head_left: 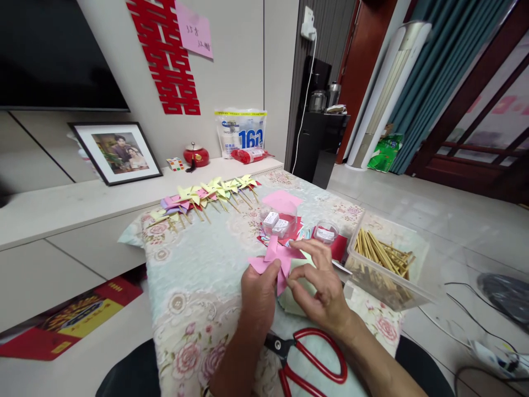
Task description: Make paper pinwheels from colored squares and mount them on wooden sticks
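Observation:
A pink paper pinwheel (pixel 273 255) with folded blades is held over the table, and no stick shows on it. My left hand (pixel 258 295) is closed on it from below left, thumb on the paper. My right hand (pixel 320 281) is at its right side, thumb and forefinger pinched together at a blade's edge, the other fingers reaching over the right blade. Whether something small sits in that pinch is too fine to see. Red-handled scissors (pixel 318 353) lie beneath my forearms. Pale green paper sheets (pixel 295 300) are partly covered by my right hand.
Finished pinwheels on sticks (pixel 206 193) lie in a row at the far left. A clear tub (pixel 279 218) with small white boxes and a round clear container (pixel 325 231) stand beyond my hands. To the right, a plastic bin (pixel 388 281) holds many thin sticks (pixel 380 251).

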A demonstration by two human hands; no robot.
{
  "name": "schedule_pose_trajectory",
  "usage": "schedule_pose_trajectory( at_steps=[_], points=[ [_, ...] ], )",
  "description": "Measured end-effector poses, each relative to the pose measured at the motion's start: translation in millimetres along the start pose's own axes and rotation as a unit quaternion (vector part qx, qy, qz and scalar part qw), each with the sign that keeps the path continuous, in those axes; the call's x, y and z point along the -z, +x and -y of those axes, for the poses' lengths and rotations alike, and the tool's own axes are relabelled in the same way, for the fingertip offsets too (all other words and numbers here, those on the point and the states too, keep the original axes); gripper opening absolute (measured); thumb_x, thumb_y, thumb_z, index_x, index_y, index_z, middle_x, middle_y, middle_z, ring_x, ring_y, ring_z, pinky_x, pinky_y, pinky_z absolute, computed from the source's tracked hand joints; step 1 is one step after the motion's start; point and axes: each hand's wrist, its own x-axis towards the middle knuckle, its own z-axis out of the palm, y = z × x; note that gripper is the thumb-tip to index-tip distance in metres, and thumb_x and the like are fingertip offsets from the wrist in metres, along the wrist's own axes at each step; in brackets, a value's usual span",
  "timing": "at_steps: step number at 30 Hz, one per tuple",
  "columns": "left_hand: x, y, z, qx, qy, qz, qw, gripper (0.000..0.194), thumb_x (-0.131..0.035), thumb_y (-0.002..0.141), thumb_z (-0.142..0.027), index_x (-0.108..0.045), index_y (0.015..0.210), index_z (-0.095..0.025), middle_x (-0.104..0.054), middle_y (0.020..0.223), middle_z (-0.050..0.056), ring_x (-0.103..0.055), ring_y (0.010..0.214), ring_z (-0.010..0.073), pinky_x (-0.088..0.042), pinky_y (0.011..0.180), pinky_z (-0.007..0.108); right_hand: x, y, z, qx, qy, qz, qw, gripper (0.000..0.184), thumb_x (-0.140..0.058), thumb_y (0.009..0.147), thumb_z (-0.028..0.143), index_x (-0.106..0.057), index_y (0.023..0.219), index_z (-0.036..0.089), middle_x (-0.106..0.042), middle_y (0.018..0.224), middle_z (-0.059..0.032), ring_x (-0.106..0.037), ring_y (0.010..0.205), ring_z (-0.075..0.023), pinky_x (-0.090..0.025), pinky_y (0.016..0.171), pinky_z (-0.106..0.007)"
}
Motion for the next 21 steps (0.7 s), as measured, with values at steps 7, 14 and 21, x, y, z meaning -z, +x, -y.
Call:
schedule_pose_trajectory(
  at_steps=[7, 14, 21],
  points=[
    [10.9, 0.7, 5.3, 0.014, 0.107, 0.081, 0.991, 0.018, -0.076, 0.069, -0.03, -0.067, 0.073, -0.014, -0.066, 0.067, 0.001, -0.059, 0.062, 0.0153, -0.047, 0.063, 0.025, 8.9, 0.9, -15.3, -0.018, -0.014, 0.0, 1.0, 0.012, -0.061, 0.082, 0.011, -0.066, 0.075, 0.019, -0.049, 0.147, -0.0115, -0.039, 0.135, -0.0362, -0.03, 0.109, -0.058],
    [10.7, 0.7, 4.3, 0.017, 0.126, 0.103, 0.986, 0.023, -0.078, 0.064, -0.031, -0.066, 0.071, -0.014, -0.062, 0.064, 0.0, -0.054, 0.06, 0.0142, -0.044, 0.06, 0.025, 16.9, 1.0, -20.0, -0.022, 0.007, 0.037, 0.999, 0.011, -0.064, 0.085, 0.015, -0.068, 0.076, 0.02, -0.047, 0.15, -0.0102, -0.039, 0.137, -0.0329, -0.029, 0.112, -0.054],
    [16.1, 2.1, 6.9, 0.012, 0.167, 0.136, 0.976, 0.02, -0.075, 0.068, -0.03, -0.063, 0.071, -0.015, -0.057, 0.061, -0.003, -0.049, 0.058, 0.0118, -0.041, 0.058, 0.023, 23.0, -0.7, -24.4, -0.05, 0.047, 0.078, 0.995, 0.009, -0.066, 0.087, 0.018, -0.07, 0.079, 0.021, -0.047, 0.151, -0.0091, -0.039, 0.138, -0.0325, -0.029, 0.113, -0.053]
  ],
)
